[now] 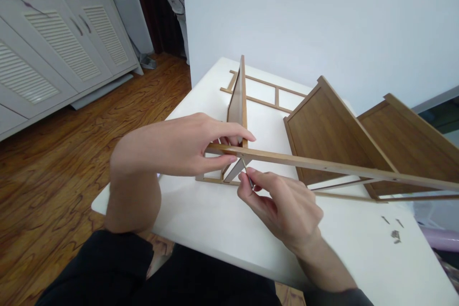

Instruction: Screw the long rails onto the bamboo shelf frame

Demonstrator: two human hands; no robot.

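The left hand (179, 146) closes around a long bamboo rail (304, 163), whose long axis runs rightward and slightly downward. Just below the rail, the right hand (278, 205) pinches narrowly on a thin metal shaft (245, 173), which points up, its tip nearly touching the rail.

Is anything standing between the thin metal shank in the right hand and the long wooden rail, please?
Nothing visible does: the thin metal shank in the right hand reaches the underside of the long wooden rail.
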